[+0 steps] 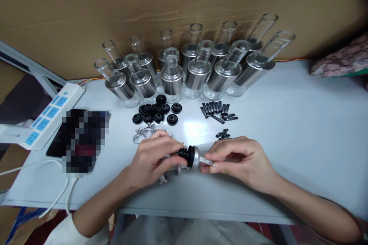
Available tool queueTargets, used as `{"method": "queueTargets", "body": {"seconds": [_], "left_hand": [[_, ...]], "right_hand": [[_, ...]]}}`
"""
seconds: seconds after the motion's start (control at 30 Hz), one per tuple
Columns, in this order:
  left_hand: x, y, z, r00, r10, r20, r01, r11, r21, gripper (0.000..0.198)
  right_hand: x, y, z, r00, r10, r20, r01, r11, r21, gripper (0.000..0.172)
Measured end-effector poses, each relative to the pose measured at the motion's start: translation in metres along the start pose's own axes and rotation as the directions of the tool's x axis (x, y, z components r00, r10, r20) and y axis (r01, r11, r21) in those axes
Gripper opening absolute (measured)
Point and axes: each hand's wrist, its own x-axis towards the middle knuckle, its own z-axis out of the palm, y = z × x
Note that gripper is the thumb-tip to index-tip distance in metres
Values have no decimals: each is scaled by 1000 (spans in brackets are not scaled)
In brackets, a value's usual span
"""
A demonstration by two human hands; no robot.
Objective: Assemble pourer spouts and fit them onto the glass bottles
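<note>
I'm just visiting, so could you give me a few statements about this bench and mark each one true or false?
1. The left hand holds a black ribbed part. True.
2. The right hand holds nothing. False: the right hand pinches a silver spout.
3. The bottles all lie on their sides. False: the bottles stand upright.
4. A white power strip lies on the table's left side. True.
5. The slim black pieces are inside a box. False: the slim black pieces lie loose.
</note>
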Motion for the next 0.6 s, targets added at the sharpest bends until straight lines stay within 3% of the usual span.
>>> {"method": "queueTargets", "body": {"seconds": [0.2,0.4,0.6], "left_hand": [[-1,-1,1,1000,4,-13,-3,1000,19,20],[-1,4,4,997,-8,-81,15,996,90,25],[-2,6,7,999,24,-22,-22,998,63,18]], "right_hand": [[-2,3,-1,999,45,18,-47,995,90,19],[0,2,6,976,209,54,-216,948,234,13],[3,1,7,934,322,153,-353,896,270,18]]}}
